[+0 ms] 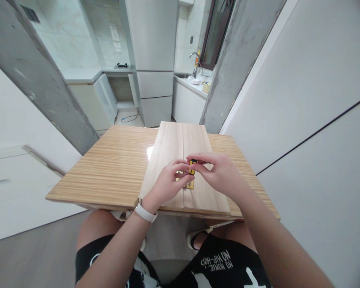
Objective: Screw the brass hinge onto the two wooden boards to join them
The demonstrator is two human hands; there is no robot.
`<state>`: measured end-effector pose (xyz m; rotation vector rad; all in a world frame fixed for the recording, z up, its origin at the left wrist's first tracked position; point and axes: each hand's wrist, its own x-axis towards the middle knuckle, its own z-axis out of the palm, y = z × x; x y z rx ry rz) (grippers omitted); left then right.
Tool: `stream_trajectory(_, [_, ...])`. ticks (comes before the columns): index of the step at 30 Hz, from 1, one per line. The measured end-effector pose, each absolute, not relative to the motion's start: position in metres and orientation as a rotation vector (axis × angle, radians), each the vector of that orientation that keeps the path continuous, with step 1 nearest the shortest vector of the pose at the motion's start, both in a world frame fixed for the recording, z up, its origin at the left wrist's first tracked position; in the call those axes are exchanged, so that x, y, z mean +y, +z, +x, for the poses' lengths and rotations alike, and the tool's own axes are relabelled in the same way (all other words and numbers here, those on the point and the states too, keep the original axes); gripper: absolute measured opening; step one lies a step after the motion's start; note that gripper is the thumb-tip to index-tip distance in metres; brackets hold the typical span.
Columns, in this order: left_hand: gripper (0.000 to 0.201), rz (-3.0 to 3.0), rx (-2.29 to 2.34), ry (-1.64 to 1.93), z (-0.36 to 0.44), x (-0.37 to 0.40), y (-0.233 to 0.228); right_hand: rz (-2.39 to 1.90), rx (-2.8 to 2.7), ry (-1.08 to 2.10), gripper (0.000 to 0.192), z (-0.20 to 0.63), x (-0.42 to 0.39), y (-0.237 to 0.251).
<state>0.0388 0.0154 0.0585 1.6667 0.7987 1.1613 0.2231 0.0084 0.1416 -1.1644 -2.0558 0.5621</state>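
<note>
My right hand [217, 170] pinches a short black-and-yellow screwdriver [192, 167] between thumb and fingers, its handle roughly upright. From the other side my left hand [171, 180] closes thumb and fingertips around the lower end of the same tool. The tip is hidden by the fingers, and whether a screw is there I cannot tell. Just below the hands lies a brass hinge [190, 185], partly covered by my left hand. It sits at the seam between two pale wooden boards, the left board [168, 140] and the right board [210, 196], laid side by side.
The boards rest on a striped wooden table [117, 160], my knees at its near edge. White panels [303, 92] stand close on the right. Beyond are a tall fridge [153, 36], a counter with a tap [194, 60], and a low open cabinet [121, 88].
</note>
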Motion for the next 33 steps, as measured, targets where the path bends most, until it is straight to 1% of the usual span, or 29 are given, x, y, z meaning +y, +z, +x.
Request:
stream_trajectory(5, [0.018, 1.695, 0.863, 1.185, 0.040, 0.014, 0.059, -1.233, -1.897, 0.523, 0.015, 0.217, 0.010, 0.131])
stream_trajectory(10, [0.019, 1.718, 0.924, 1.218, 0.045, 0.013, 0.057, -1.252, -1.850, 0.449, 0.015, 0.214, 0.009, 0.125])
stream_trajectory(13, [0.021, 1.720, 0.968, 1.257, 0.051, 0.009, 0.055, -1.301, -1.820, 0.326, 0.020, 0.210, 0.006, 0.120])
stream_trajectory(18, [0.006, 1.851, 1.117, 1.320, 0.059, 0.003, 0.053, -1.391, -1.751, 0.013, 0.034, 0.199, 0.002, 0.107])
stream_trajectory(20, [0.006, 1.936, 1.135, 1.319, 0.058, 0.003, 0.053, -1.413, -1.747, -0.014, 0.037, 0.197, 0.003, 0.106])
stream_trajectory(22, [0.008, 1.994, 1.114, 1.329, 0.056, 0.004, 0.053, -1.400, -1.790, 0.081, 0.036, 0.199, 0.006, 0.111])
stream_trajectory(25, [0.009, 2.013, 1.046, 1.332, 0.053, 0.008, 0.053, -1.233, -1.918, 0.471, 0.018, 0.213, 0.010, 0.124])
stream_trajectory(27, [0.011, 2.003, 0.967, 1.323, 0.052, 0.011, 0.053, -1.049, -2.023, 0.775, 0.026, 0.225, 0.012, 0.134])
stream_trajectory(29, [0.014, 1.986, 0.887, 1.303, 0.051, 0.014, 0.053, -0.909, -2.105, 1.002, 0.032, 0.236, 0.013, 0.142])
stream_trajectory(31, [0.016, 1.957, 0.846, 1.268, 0.051, 0.017, 0.051, -0.858, -2.128, 1.122, 0.034, 0.243, 0.014, 0.146])
stream_trajectory(33, [0.017, 1.927, 0.835, 1.217, 0.049, 0.020, 0.048, -0.868, -2.115, 1.145, 0.034, 0.244, 0.016, 0.146])
